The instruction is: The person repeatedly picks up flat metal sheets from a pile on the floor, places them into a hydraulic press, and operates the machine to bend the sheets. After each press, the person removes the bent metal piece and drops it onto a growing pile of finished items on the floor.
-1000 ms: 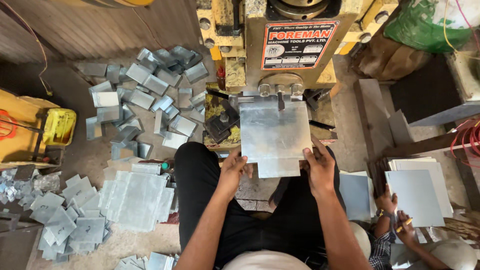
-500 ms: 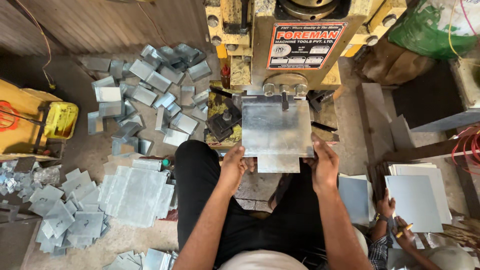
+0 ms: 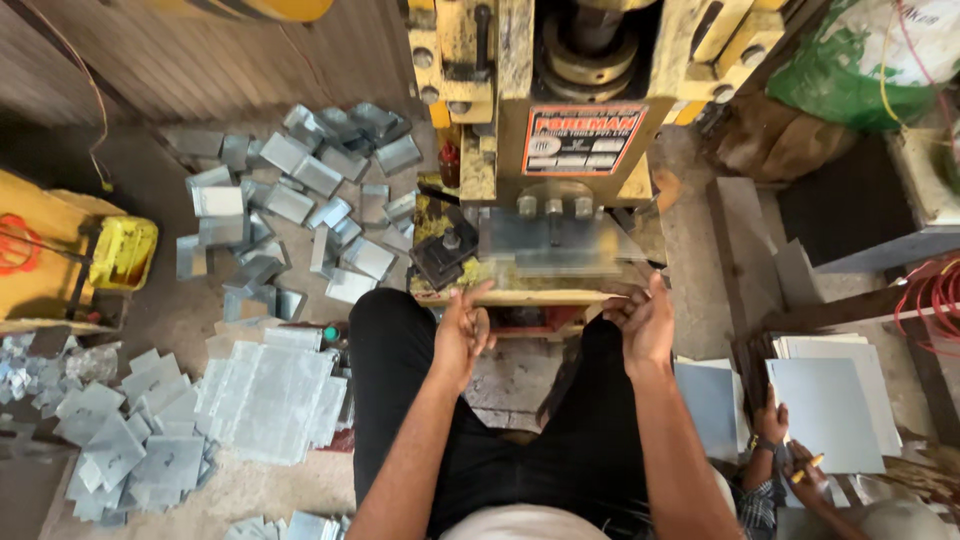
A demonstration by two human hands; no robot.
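Sheet metal lies on the bed of the yellow press in front of you, pushed in under the ram; motion blurs it, so its front edge and exact outline are hard to fix. The press fills the top middle of your view and its upper part is cut off by the frame, with a label plate on its face. The bed's front lip stands right against your knees, leaving little room there.

To your left, the floor carries a loose heap of bent metal pieces, with a stack of flat blanks nearer your thigh and more small plates at the lower left edge, partly cropped. A yellow box sits by the left edge. The only open floor on that side is the strip between the heaps.

To your right, flat grey sheets are stacked, and another person's hands show at the lower right, one holding a small yellow tool; the rest of that person is cut off.

Your left hand is open, fingers loosely spread, holding nothing, just below the bed's edge. Your right hand is at the bed's front lip, fingers curled; I cannot tell whether it grips the sheet's edge.
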